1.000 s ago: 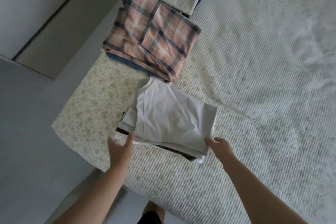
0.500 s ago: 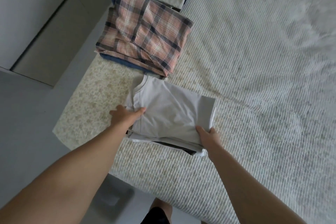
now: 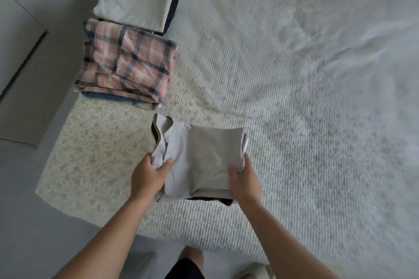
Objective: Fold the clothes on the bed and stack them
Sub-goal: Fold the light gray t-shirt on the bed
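A folded pale grey shirt (image 3: 204, 158) tops a small stack near the bed's front-left corner, with a dark garment (image 3: 217, 200) showing beneath its near edge. My left hand (image 3: 148, 175) grips the stack's left side, thumb over the cloth. My right hand (image 3: 244, 176) grips its right edge, thumb on top. Farther back on the left lies a folded pink plaid garment (image 3: 127, 63) over a blue one. Beyond it sits a folded white garment (image 3: 136, 4) over a dark one.
The white ribbed bedspread (image 3: 283, 108) stretches to the right and back. A light floral sheet (image 3: 90, 154) covers the bed's left corner. Grey floor and a pale cabinet (image 3: 20, 52) lie to the left. My legs show at the bottom.
My hands have taken hold of both sides of the grey stack, and the pile has bunched narrower. The view has shifted, showing more of the far white stack.
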